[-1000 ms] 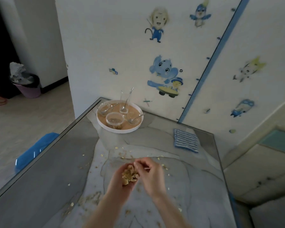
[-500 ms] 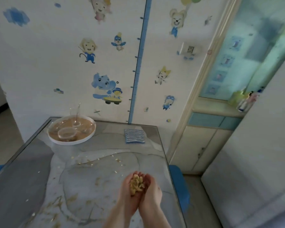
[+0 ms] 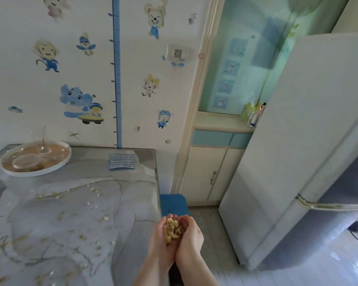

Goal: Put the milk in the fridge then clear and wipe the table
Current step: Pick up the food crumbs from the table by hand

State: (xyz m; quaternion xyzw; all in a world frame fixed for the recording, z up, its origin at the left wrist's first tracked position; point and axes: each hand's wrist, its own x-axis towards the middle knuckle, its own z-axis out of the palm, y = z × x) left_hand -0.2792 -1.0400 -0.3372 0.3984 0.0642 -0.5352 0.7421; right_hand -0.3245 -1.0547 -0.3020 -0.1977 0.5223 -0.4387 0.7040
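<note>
Left hand (image 3: 158,242) and right hand (image 3: 191,238) are held cupped together at lower centre, fingers curled round yellow scraps (image 3: 171,230), just past the table's (image 3: 70,213) right edge, near a blue stool (image 3: 173,203). Crumbs (image 3: 93,190) are scattered on the table. A clear bowl (image 3: 26,162) is held in the round tray (image 3: 56,165) at left, with a striped cloth (image 3: 122,161) to its right.

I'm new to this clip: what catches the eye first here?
The left hand and right hand, cupped together, hold a heap of flakes at the table's right edge. More crumbs litter the table, with a tray of glassware at its far left corner and a striped cloth by the wall.
</note>
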